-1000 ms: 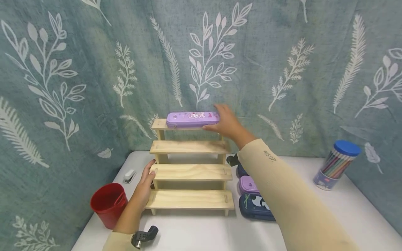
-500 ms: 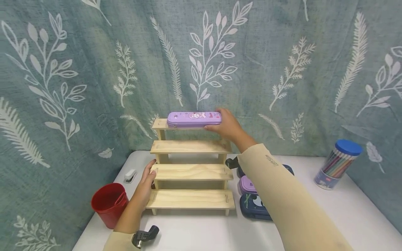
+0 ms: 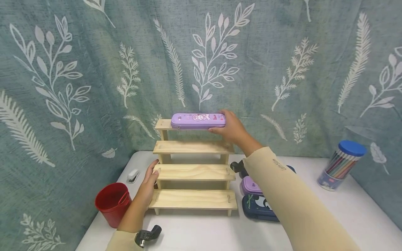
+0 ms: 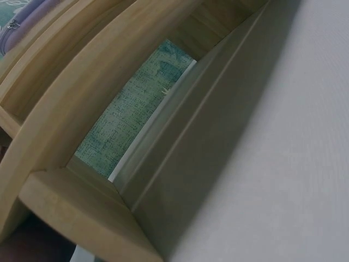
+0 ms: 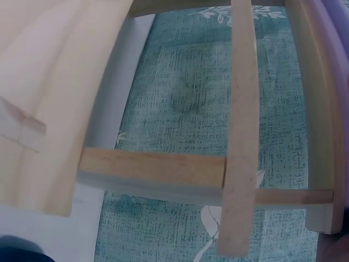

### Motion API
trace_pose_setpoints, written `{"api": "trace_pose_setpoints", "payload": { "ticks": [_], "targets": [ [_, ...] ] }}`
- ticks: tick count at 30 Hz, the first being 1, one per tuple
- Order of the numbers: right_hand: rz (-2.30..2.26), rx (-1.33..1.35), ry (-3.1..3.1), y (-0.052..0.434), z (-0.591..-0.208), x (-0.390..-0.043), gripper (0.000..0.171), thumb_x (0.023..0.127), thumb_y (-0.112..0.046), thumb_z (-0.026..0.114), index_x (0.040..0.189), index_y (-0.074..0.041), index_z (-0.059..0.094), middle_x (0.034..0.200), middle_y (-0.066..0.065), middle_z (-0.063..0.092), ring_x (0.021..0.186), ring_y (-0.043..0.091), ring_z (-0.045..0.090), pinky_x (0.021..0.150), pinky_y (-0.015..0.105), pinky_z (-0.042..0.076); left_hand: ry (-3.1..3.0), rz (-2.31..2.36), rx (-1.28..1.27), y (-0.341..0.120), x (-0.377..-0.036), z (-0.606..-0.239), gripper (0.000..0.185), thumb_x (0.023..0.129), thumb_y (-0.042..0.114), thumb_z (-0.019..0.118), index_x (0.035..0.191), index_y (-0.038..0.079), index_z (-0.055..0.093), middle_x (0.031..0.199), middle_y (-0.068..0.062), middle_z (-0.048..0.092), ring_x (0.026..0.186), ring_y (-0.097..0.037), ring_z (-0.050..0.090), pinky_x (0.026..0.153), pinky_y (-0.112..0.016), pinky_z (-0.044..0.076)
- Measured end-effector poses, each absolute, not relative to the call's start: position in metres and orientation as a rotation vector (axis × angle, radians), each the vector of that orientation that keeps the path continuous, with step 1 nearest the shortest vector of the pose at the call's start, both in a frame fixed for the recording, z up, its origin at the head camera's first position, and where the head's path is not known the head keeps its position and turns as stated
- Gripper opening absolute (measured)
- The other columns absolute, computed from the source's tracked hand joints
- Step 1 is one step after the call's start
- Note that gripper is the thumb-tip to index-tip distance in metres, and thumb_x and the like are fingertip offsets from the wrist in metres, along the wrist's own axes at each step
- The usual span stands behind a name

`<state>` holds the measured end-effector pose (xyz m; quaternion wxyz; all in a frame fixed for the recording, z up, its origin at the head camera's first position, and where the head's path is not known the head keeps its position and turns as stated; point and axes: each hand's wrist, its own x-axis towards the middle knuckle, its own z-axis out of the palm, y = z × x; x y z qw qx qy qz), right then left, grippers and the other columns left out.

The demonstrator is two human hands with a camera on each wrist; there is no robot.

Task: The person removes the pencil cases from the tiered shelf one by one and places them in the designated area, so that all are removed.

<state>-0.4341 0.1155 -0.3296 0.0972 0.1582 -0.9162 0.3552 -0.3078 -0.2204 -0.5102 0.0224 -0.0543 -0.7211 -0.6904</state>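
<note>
A purple pencil case (image 3: pixel 198 121) with a cartoon print lies along the top shelf of a stepped wooden stand (image 3: pixel 193 200). My right hand (image 3: pixel 233 127) grips its right end, thumb at the front and fingers behind. Lower down, my left hand (image 3: pixel 149 183) holds the left end of the stand's second shelf from the bottom, thumb on the board. The left wrist view shows the underside of the wooden stand (image 4: pixel 92 213), with the hand mostly hidden. In the right wrist view, only a strip of the purple pencil case (image 5: pixel 332 33) shows at the edge.
Right of the stand lie a smaller-looking purple case (image 3: pixel 250 184) and a dark blue panda case (image 3: pixel 259 208), partly behind my right sleeve. A tub of colored pencils (image 3: pixel 342 165) stands far right. At left are a red bucket (image 3: pixel 113 205) and a small white object (image 3: pixel 133 175).
My right fingers have closed in around the case's end, and the case has shifted slightly right on the top shelf. The left hand stays on the stand. The head view has turned slightly.
</note>
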Motion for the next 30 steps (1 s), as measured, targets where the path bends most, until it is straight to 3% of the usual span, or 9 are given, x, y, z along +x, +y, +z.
{"api": "trace_pose_setpoints", "payload": {
  "ticks": [11, 18, 30],
  "targets": [
    [1.052, 0.510, -2.635, 0.136, -0.341, -0.407, 0.094, 0.081, -0.035, 0.092, 0.153, -0.001, 0.042, 0.148, 0.018, 0.049, 0.126, 0.033, 0.053, 0.110, 0.051, 0.045, -2.241, -2.137, -0.166, -0.219, -0.308, -0.514, 0.051, 0.115, 0.036, 0.032, 0.165, 0.033, 0.022, 0.173, -0.004, 0.017, 0.160, -0.028, 0.010, 0.128, -0.063, 0.006],
    [1.105, 0.484, -2.585, 0.149, -0.350, -0.379, 0.095, 0.081, -0.035, 0.092, 0.155, -0.004, 0.041, 0.155, 0.017, 0.045, 0.138, 0.035, 0.047, 0.117, 0.055, 0.038, -2.268, -2.094, -0.142, -0.220, -0.306, -0.509, 0.052, 0.115, 0.039, 0.032, 0.166, 0.035, 0.021, 0.174, -0.003, 0.014, 0.162, -0.028, 0.007, 0.127, -0.065, 0.005],
    [1.130, 0.415, -2.606, 0.176, -0.377, -0.334, 0.095, 0.081, -0.034, 0.092, 0.154, -0.003, 0.041, 0.151, 0.019, 0.046, 0.127, 0.035, 0.052, 0.109, 0.056, 0.043, -2.306, -2.047, -0.112, -0.220, -0.304, -0.510, 0.053, 0.114, 0.039, 0.032, 0.166, 0.033, 0.021, 0.175, -0.002, 0.012, 0.163, -0.028, 0.003, 0.127, -0.066, 0.002]
  ]
}}
